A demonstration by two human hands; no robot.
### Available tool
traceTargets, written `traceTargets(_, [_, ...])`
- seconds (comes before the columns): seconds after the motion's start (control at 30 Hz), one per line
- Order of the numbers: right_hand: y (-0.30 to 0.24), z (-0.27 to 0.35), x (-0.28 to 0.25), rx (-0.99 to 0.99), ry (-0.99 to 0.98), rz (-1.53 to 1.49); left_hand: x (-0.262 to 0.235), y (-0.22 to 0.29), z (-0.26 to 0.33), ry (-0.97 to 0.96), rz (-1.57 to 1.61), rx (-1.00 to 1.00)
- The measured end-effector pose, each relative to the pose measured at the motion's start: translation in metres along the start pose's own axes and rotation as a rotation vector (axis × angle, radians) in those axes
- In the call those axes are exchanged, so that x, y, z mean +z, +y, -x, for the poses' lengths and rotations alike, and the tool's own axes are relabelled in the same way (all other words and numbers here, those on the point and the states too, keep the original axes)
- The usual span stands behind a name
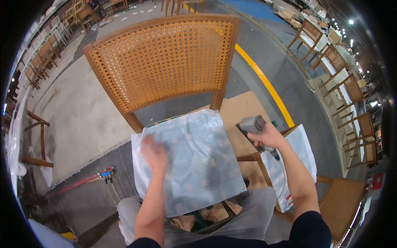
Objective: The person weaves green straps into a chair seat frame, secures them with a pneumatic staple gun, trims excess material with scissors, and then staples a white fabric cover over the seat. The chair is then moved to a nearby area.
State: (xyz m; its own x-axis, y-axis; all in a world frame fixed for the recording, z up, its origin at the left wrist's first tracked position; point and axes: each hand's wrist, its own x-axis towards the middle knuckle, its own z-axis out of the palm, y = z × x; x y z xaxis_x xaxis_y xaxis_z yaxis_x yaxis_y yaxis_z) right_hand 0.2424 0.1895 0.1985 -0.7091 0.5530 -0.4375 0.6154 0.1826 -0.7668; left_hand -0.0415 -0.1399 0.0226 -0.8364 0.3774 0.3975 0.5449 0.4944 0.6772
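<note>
Grey workshop floor, row of chairs at 2 to 3 o'clock. Head view: cane-backed chair at 11; its film-covered seat near centre, apparently laid in place. Whether fastening remains: cannot tell. Left hand, 8 o'clock, blurred over film, loosely spread, grasping nothing visible. Right hand, 3 o'clock, curled round grey power tool, clear of seat.

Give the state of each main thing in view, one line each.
Cane-back chair: upright
Pale sheet: draped over the chair, wrinkled
Grey tool: held, clear of the sheet
Right hand: closed around the tool
Left hand: motion-blurred, over the sheet; contact unclear
Cardboard: lying flat, partly hidden
</note>
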Motion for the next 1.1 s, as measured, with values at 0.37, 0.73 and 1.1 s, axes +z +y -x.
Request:
traceTargets(0.37, [0.052, 0.204, 0.044, 0.000, 0.234, -0.252, -0.120, -0.040, 0.105, -0.253, 0.817, -1.321])
traceTargets(0.73, [0.087, 0.300, 0.063, -0.054, 0.350, -0.342, -0.105, 0.020, 0.149, 0.067, 1.292, -1.349])
traceTargets(1.1, [0.107, 0.319, 0.075, -0.083, 0.425, -0.465, -0.042, 0.043, 0.169, 0.051, 1.453, -1.268])
